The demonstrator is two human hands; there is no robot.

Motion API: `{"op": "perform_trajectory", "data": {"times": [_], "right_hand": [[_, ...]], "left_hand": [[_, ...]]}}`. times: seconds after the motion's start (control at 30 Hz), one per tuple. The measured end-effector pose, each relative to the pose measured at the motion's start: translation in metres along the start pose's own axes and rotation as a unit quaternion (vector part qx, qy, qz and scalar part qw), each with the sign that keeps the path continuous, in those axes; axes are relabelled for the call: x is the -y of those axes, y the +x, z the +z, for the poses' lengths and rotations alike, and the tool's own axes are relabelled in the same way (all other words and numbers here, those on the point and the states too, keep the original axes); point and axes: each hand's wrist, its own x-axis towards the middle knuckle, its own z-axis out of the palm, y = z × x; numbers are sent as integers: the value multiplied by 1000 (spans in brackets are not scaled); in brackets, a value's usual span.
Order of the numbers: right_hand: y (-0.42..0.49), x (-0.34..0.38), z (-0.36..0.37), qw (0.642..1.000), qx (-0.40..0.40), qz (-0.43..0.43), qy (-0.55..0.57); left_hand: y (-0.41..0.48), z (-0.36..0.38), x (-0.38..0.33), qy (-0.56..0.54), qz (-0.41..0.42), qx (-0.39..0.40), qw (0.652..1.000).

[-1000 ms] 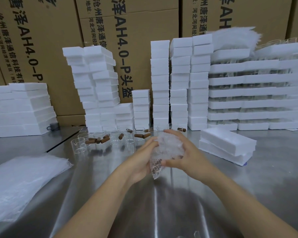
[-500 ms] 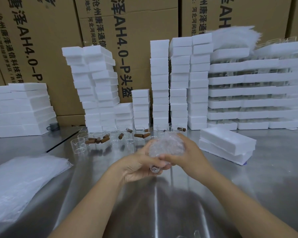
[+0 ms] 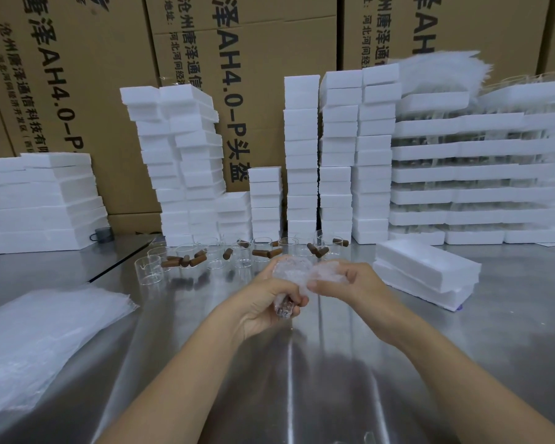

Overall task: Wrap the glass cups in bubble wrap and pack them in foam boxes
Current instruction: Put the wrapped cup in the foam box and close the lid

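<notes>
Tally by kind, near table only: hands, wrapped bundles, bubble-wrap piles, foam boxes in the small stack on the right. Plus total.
Hands: 2, left hand and right hand, both gripping the wrapped bundle
Wrapped bundles: 1
Bubble-wrap pile: 1
Foam boxes, small stack: 2, upper foam box on lower foam box
Total: 6

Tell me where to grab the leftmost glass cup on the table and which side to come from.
Grip the leftmost glass cup by the brown handle that seems to stick out on its right. Come from the near side: the cup stands upright, and other cups crowd behind and to the right.
</notes>
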Motion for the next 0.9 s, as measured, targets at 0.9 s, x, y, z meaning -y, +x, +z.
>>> {"op": "perform_trajectory", "data": {"times": [0.9], "right_hand": [[-2, 4, 9, 996, -49, 11, -73]], "left_hand": [[-3, 14, 0, -10, -35, -67, 997]]}}
